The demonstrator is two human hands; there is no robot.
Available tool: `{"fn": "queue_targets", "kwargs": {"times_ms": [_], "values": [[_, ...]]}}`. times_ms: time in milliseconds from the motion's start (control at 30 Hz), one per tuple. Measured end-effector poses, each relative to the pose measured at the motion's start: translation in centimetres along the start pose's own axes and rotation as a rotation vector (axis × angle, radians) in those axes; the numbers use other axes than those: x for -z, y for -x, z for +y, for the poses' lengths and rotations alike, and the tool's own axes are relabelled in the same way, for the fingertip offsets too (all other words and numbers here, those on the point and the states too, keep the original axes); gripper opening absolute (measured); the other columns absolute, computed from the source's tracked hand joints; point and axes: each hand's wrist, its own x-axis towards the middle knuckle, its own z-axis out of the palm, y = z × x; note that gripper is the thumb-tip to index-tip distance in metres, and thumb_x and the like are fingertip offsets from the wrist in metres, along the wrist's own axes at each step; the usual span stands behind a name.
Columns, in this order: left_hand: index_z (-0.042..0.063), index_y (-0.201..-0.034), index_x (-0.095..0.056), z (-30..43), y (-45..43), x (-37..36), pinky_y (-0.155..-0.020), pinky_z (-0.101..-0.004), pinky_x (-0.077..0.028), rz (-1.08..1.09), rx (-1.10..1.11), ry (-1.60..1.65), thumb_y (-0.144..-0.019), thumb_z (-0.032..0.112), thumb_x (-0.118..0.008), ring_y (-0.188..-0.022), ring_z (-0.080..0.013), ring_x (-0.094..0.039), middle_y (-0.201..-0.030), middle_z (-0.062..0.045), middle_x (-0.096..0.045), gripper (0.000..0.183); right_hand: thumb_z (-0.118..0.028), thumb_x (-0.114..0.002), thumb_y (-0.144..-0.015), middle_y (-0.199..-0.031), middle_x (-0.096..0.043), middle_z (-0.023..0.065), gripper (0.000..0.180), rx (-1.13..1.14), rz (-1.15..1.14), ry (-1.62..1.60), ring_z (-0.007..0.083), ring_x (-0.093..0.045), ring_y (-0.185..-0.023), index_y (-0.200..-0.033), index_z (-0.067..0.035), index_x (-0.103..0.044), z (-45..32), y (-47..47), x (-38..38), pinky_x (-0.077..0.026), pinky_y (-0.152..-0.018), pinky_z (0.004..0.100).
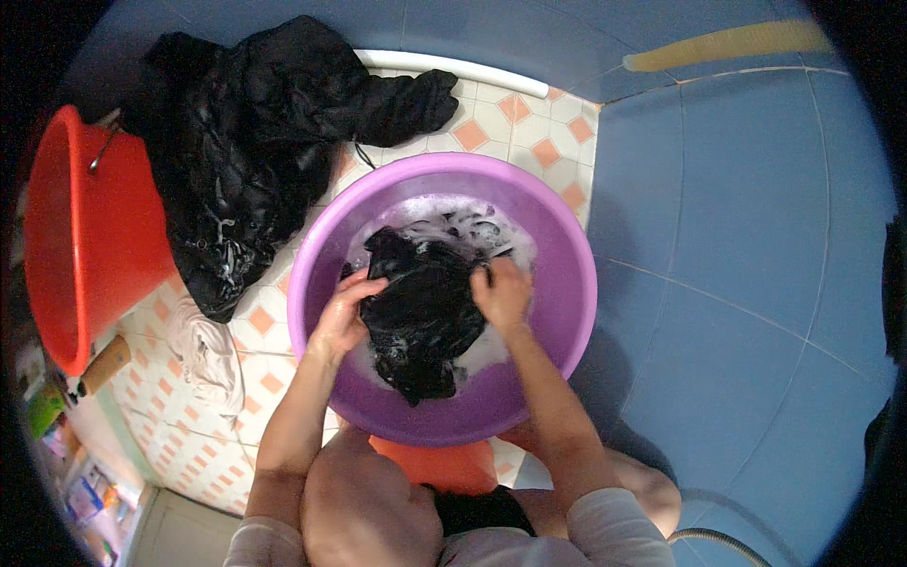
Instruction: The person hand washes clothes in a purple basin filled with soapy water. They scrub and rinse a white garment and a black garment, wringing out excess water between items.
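A round purple plastic basin stands on the floor before me, with white suds and water inside. Wet black cloth lies bunched in its middle. My left hand grips the left edge of this cloth, thumb on top. At the cloth's upper right, my right hand is bent over it with curled fingers, slightly blurred; the fingertips are partly hidden, and they appear to pinch the fabric.
Beyond the basin at the left, a black jacket hangs over a red bucket and onto the tiled floor. A pale cloth lies nearby. Blue tiled walls rise at the right, with a white pipe along the back.
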Motion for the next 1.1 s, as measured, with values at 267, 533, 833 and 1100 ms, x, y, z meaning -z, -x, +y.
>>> {"fn": "queue_targets", "kwargs": {"times_ms": [267,533,833,1100], "values": [[0.017,-0.136,-0.032,-1.2,-2.7,1.5,-0.080,-0.0335,-0.039,-0.327,0.032,0.260,-0.086,0.044,-0.052,-0.091,-0.0199,-0.051,-0.106,-0.006,-0.051,0.060,-0.019,-0.059,-0.073,-0.094,-0.053,0.0195,0.031,-0.591,0.132,-0.735,0.0363,-0.050,-0.090,-0.098,-0.001,-0.053,-1.2,5.1,-6.7,-0.041,-0.080,0.0424],[0.008,-0.125,-0.042,-3.5,-4.3,0.6,-0.095,-0.0342,-0.038,-0.107,-0.038,0.071,-0.088,0.034,-0.050,-0.107,-0.0224,-0.049,-0.118,-0.009,-0.051,0.046,-0.024,-0.063,-0.057,-0.060,-0.044,0.0069,0.019,0.469,0.111,-0.624,0.0242,-0.047,-0.057,-0.058,-0.010,-0.051,-18.4,2.0,3.9,-0.034,-0.062,0.0383],[0.002,-0.125,-0.046,-1.0,-1.1,2.1,-0.073,-0.0250,-0.042,-0.127,-0.131,-0.086,-0.084,0.027,-0.057,-0.087,-0.0103,-0.054,-0.109,-0.003,-0.057,0.049,-0.032,-0.053,-0.076,-0.106,-0.058,0.0165,0.042,-0.353,0.148,-0.159,0.0367,-0.055,-0.093,-0.107,-0.004,-0.056,3.2,2.7,-1.7,-0.038,-0.087,0.0485],[0.012,-0.134,-0.035,-1.2,-3.1,1.6,-0.087,-0.0335,-0.040,-0.137,-0.018,0.093,-0.084,0.055,-0.048,-0.092,-0.0191,-0.054,-0.102,-0.009,-0.058,0.067,-0.008,-0.054,-0.068,-0.071,-0.057,0.0105,0.015,-0.333,-0.049,-0.984,0.0242,-0.056,-0.068,-0.081,-0.002,-0.055,-13.8,3.2,3.9,-0.043,-0.066,0.0369]]}}
